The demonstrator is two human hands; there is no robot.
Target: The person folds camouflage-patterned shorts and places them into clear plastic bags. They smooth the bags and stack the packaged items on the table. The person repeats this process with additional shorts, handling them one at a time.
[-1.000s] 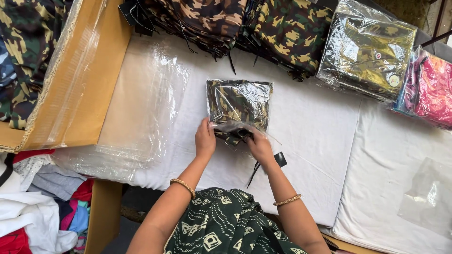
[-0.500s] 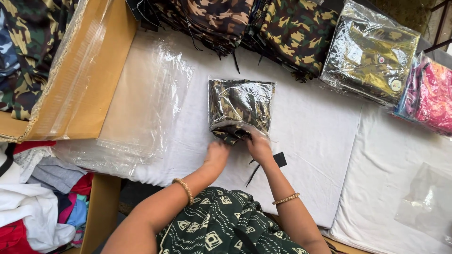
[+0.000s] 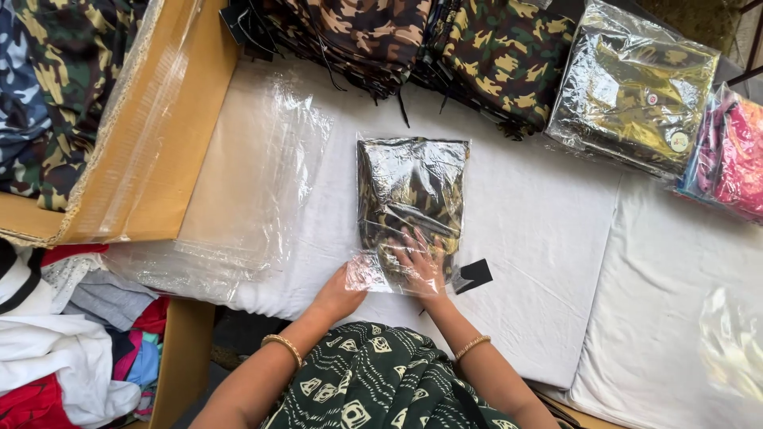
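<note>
In the head view, a white padded table [image 3: 540, 238] spreads ahead of the person, its near edge running just in front of the patterned green garment they wear. Open white surface lies to the right of the work, out to a seam where a second white pad [image 3: 660, 318] begins. To the left, a stack of clear plastic bags [image 3: 254, 183] covers the table up to a cardboard box [image 3: 151, 151] lined with plastic. Along the far edge sit piles of camouflage garments [image 3: 477, 56] and two filled bags, one olive [image 3: 636, 87], one pink [image 3: 731, 151].

Compared with half a second ago, the left hand [image 3: 338, 294] has slid back to the bag's near left corner, and the right hand [image 3: 417, 262] now lies flat with fingers spread, where before it was bunched at the bag's mouth.

The bagged camouflage garment [image 3: 409, 191] lies flat at the table's middle, long side pointing away from the person. The right hand presses open-palmed on its near end, under the plastic flap as far as can be seen; it grasps nothing. The left hand touches the flap's corner; whether it pinches it cannot be told. A small black tag [image 3: 474, 274] lies just right of the right hand.
</note>
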